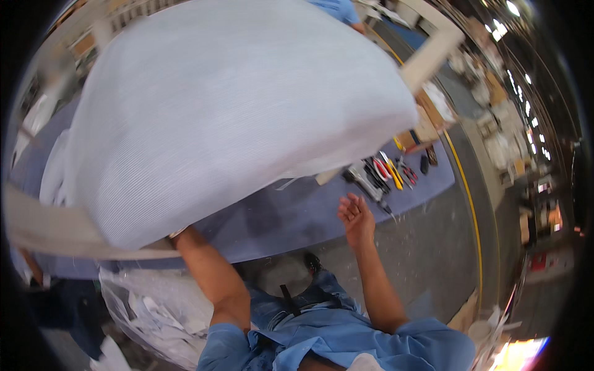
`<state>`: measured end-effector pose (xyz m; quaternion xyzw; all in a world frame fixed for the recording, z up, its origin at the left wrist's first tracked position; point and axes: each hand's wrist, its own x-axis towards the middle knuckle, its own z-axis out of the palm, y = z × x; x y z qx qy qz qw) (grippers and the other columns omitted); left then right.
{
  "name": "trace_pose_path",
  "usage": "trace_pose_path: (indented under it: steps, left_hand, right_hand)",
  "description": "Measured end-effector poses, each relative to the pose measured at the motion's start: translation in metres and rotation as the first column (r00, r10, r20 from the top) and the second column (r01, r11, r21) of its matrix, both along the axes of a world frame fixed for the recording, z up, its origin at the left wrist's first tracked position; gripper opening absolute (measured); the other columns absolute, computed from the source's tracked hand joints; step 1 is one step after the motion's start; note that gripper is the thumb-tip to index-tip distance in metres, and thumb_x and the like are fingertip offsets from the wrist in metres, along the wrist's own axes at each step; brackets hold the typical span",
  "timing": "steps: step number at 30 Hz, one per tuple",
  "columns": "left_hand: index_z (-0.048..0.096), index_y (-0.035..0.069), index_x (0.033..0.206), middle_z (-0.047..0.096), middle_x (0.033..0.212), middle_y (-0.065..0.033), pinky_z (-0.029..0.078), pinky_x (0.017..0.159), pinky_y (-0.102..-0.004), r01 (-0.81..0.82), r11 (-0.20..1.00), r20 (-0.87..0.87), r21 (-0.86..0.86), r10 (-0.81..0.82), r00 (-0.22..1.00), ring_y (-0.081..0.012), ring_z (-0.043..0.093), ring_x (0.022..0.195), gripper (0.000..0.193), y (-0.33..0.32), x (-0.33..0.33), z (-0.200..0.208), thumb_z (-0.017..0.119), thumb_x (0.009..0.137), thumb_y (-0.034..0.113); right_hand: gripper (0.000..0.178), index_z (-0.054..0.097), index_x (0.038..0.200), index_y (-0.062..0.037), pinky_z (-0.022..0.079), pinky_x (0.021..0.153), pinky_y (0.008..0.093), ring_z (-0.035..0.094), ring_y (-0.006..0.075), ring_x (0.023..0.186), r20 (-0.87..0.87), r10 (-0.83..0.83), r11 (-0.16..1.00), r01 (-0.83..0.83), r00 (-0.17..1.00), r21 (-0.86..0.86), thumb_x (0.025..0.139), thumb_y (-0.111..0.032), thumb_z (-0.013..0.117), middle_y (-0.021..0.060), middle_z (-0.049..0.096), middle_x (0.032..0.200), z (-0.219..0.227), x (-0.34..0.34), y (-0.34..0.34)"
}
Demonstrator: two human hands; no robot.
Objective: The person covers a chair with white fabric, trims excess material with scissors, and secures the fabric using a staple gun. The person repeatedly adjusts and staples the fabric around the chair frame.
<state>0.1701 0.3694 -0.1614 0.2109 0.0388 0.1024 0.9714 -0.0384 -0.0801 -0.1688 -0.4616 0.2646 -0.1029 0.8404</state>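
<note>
Blue shirt at the near edge, a worker stands before a large, pale, ribbed-fabric upholstered piece above a table with a violet-blue covering. Pale bars jut out at the piece's near left and far right. Its long near edge slants from near left to far right, and the left arm is the closer one, running far and left until the wrist meets that edge. The left hand is tucked out of sight there, so its grip cannot be told. The right hand hangs apart from the fabric, which lies beyond it and to its left; its fingers are loosely curled, the palm partly open, with nothing visible in the grasp. Just beyond and right of those fingers, a gray and black tool lies on the table, its long axis running from far left to near right, with red-handled pliers and a yellow-handled tool close by. At far center, another person's blue sleeve shows behind the piece.
</note>
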Motion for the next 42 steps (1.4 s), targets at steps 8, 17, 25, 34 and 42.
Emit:
trace_pose_path:
  steps: [8,17,25,34,42]
  left_hand:
    - [0.06,0.007,0.126,0.065,0.123,-0.0046,0.051,0.095,-0.039,-0.179,0.984,0.016,0.002,0.179,0.984,-0.0188,0.061,0.112,0.031,-0.003,-0.029,0.004,0.063,0.098,0.018]
    - [0.059,0.007,0.127,0.064,0.124,-0.0046,0.051,0.095,-0.0395,-0.244,0.966,0.034,-0.079,0.247,0.968,-0.0188,0.061,0.112,0.031,-0.029,-0.04,0.006,0.062,0.098,0.019]
    - [0.059,0.008,0.128,0.064,0.124,-0.0046,0.051,0.095,-0.0399,-0.255,0.964,0.02,-0.075,0.257,0.966,-0.0188,0.061,0.113,0.032,-0.032,-0.039,0.001,0.062,0.099,0.02]
    - [0.058,0.008,0.129,0.064,0.125,-0.0045,0.051,0.096,-0.0404,-0.198,0.975,0.033,-0.098,0.202,0.979,-0.0189,0.061,0.113,0.033,-0.036,-0.033,-0.001,0.061,0.099,0.022]
    - [0.057,0.008,0.13,0.064,0.125,-0.0045,0.051,0.096,-0.0409,-0.161,0.98,0.047,-0.117,0.167,0.985,-0.0189,0.06,0.114,0.034,-0.044,-0.061,-0.011,0.06,0.099,0.023]
  right_hand:
    - [0.058,0.059,0.112,0.0026,0.049,0.062,0.0351,0.056,0.0212,0.07,-0.05,-0.445,0.658,0.364,0.894,0.659,0.091,-0.051,0.059,0.0145,0.063,0.089,-0.113,0.078,-0.118]
    - [0.04,0.06,0.098,-0.0073,0.045,0.054,0.0284,0.052,0.017,0.061,-0.182,-0.433,0.868,0.463,0.883,0.179,0.088,-0.044,0.069,0.0042,0.055,0.074,-0.152,0.114,-0.217]
    - [0.055,0.045,0.146,-0.0189,0.055,0.089,0.038,0.06,0.0233,0.115,0.19,-0.07,0.965,0.019,0.979,0.262,0.097,-0.039,0.061,0.0094,0.058,0.133,-0.02,-0.013,-0.051]
    - [0.062,0.04,0.148,-0.0186,0.054,0.095,0.0522,0.059,0.0337,0.12,0.595,0.47,0.824,-0.566,0.652,-0.03,0.094,-0.022,0.069,0.015,0.047,0.145,0.001,-0.044,0.134]
    - [0.045,0.055,0.13,0.0005,0.051,0.096,0.0446,0.06,0.0337,0.117,0.359,0.781,0.529,-0.237,0.511,-0.814,0.09,-0.014,0.07,0.0209,0.059,0.129,0.035,0.007,0.254]
